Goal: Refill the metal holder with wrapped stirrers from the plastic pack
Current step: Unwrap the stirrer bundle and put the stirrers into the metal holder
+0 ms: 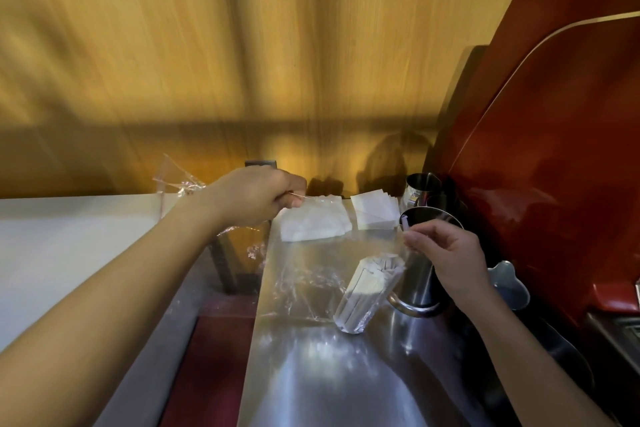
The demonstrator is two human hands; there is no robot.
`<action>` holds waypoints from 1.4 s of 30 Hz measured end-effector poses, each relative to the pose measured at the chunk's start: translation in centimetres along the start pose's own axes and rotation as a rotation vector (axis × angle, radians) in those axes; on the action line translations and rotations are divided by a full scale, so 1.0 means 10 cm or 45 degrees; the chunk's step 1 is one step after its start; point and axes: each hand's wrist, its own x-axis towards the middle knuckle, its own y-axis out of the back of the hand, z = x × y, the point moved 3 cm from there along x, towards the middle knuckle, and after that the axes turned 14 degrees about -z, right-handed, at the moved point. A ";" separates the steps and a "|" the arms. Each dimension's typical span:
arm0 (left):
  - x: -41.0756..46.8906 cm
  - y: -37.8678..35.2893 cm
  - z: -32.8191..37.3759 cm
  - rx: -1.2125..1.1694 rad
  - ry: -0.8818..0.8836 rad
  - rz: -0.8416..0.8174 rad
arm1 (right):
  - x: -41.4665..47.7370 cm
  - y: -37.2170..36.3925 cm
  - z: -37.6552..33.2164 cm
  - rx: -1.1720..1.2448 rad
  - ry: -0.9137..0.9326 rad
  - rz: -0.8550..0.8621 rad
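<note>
A clear plastic pack [311, 274] hangs stretched between my two hands above a steel counter. My left hand [256, 198] pinches its upper left edge and my right hand [446, 253] pinches its upper right edge. A bundle of white wrapped stirrers [367, 291] sits tilted in the pack's lower right corner, which touches the counter. The metal holder [420, 274], a steel mug with a handle, stands just behind my right hand, partly hidden by it. One thin stick [404, 222] pokes up at its rim.
White napkins [313, 220] and a stack of white sachets [375, 210] lie at the back of the steel counter [329, 374]. Another steel cup [422, 185] stands behind the holder. A red machine [554, 149] fills the right side. Crumpled clear wrap [176, 180] lies at the left, by a white counter [69, 243].
</note>
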 end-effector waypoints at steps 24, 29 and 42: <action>-0.12 -0.14 -0.32 0.262 0.435 -0.126 | 0.00 0.14 0.12 0.031 0.055 0.189; 0.10 -0.31 0.06 0.081 0.131 0.021 | 0.00 0.12 0.13 0.066 0.068 0.228; 0.24 -0.36 0.02 -0.250 0.081 0.109 | -0.12 0.21 0.17 0.054 -0.018 0.136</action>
